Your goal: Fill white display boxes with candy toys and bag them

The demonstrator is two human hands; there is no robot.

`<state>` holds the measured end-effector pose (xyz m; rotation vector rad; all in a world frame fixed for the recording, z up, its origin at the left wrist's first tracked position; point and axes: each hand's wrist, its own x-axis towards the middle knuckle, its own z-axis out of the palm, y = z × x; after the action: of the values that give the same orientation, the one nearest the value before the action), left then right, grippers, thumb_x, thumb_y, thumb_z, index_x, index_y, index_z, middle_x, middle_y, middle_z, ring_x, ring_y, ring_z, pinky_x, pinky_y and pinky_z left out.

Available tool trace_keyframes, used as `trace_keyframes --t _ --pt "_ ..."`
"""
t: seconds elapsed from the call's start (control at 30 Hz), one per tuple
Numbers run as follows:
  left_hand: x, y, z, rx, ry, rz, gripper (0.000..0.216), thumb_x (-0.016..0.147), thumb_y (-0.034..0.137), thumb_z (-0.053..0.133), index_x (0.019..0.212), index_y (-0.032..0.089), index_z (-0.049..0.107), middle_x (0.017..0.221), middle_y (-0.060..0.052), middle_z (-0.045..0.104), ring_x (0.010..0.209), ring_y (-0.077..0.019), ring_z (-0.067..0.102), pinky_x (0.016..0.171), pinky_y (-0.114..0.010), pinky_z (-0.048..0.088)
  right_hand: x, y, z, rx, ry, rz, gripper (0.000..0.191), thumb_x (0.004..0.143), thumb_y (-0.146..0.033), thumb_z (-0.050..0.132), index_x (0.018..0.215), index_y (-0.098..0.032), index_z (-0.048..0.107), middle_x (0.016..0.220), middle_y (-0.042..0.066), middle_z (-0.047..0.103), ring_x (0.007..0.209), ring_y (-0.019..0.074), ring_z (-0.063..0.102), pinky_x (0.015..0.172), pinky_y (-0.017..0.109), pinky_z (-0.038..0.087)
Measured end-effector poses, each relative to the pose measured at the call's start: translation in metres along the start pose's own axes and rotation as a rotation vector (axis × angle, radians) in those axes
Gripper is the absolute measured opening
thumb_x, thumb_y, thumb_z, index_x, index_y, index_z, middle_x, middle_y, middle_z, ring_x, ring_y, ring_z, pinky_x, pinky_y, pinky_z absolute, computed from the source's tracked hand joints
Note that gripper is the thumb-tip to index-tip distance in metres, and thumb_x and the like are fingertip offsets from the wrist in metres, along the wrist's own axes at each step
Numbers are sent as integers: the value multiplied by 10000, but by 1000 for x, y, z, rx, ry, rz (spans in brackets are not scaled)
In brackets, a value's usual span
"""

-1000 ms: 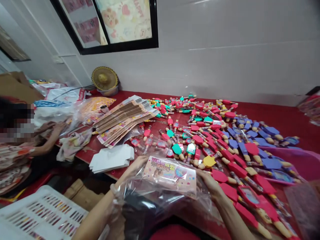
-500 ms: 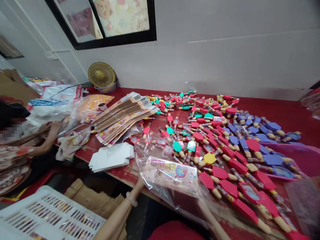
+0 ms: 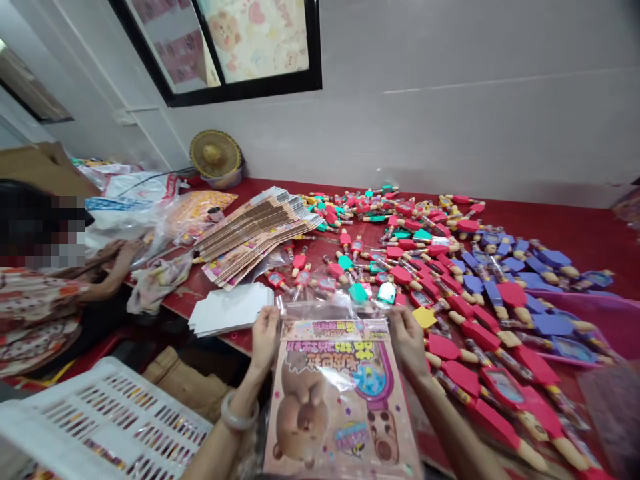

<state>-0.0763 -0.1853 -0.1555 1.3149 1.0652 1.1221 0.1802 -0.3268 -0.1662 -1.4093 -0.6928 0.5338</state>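
Note:
A clear plastic bag point(image 3: 330, 308) with a printed bear box point(image 3: 345, 393) inside hangs upright in front of me, its print upside down. My left hand point(image 3: 265, 333), a pale bangle on the wrist, pinches the bag's upper left corner. At the upper right corner my right hand point(image 3: 407, 337) grips the same bag with bent fingers. White flat cards point(image 3: 233, 308) lie stacked just left of my left hand. Red paddle-shaped toys point(image 3: 460, 373) with tan handles lie beside my right hand.
Fanned printed cardboard sheets point(image 3: 260, 230) lie at mid-table. Purple toys point(image 3: 547, 253) fill the right side by a pink basin point(image 3: 615, 320). A white crate point(image 3: 115, 420) stands low at left. A co-worker point(image 3: 40, 300) sits at left; a straw hat point(image 3: 215, 157) leans against the wall.
The bagged box has swung from tilted nearly flat to facing me, broad printed side showing. Both my hands have come up to the bag's top corners. The view has shifted slightly.

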Motion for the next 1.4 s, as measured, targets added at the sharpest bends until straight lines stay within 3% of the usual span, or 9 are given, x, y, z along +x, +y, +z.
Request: trace_keyframes --t 0.2,0.3,0.4,0.63,0.77,0.83,1.0,1.2,1.4 --pt "-22 63 -36 108 -250 130 421 893 612 640 784 223 520 519 42 572 437 -117 513 470 -227 410 1 -66 -11 -191 -441 -343 337 1041 -437 482 779 -233 535 625 -26 532 566 138 496 579 245 417" --pt "-64 40 -49 390 -625 -40 386 983 562 503 811 223 569 634 -6 687 550 -149 612 562 -246 458 -33 -43 -24 -470 -714 -359 302 1056 -334 404 825 -228 567 726 15 617 650 157 573 629 260 439" --pt "-90 -7 -47 690 -789 -12 340 1006 472 466 841 230 637 819 -34 752 750 -186 693 700 -266 485 -59 4 -25 -770 -890 -349 202 1009 -226 426 891 -223 590 799 44 690 703 194 632 652 289 452" --pt "-96 -58 -35 797 -628 125 286 977 374 462 847 225 669 1093 -116 760 1000 -252 716 956 -377 533 -60 78 -35 -1100 -881 -405 251 836 -35 504 948 -179 676 1128 149 726 1116 297 644 1006 450 473" --pt "-125 -40 -75 697 -635 20 263 951 406 556 832 240 723 1135 -79 769 1091 -251 688 1051 -398 488 -90 80 -81 -995 -1088 -140 158 878 -183 572 811 -225 708 831 81 736 832 248 696 818 344 520" --pt "-140 -36 -95 673 -486 -141 289 926 458 585 818 237 738 997 -66 787 981 -247 710 949 -368 531 -109 72 -90 -905 -1225 -8 141 890 -243 597 832 -249 725 752 46 720 721 221 688 715 302 503" --pt "-155 -62 -100 489 -2 -412 517 866 628 548 959 171 770 973 -111 786 912 -265 726 842 -367 563 -130 54 -16 -814 -1146 -111 234 1002 -236 496 1086 -227 714 1008 87 757 894 238 714 789 317 503" --pt "-160 -80 -84 318 -101 -622 686 826 756 510 817 132 794 954 -161 792 907 -286 735 894 -412 562 -153 67 99 -782 -1091 -346 162 985 -158 545 1006 -176 704 975 93 709 889 217 678 792 298 496" --pt "-160 -71 -84 253 -118 -633 714 800 780 541 755 116 799 836 -150 778 840 -272 711 899 -407 541 -164 84 120 -742 -1049 -583 63 957 -184 621 950 -165 682 921 73 675 823 222 647 731 307 480"
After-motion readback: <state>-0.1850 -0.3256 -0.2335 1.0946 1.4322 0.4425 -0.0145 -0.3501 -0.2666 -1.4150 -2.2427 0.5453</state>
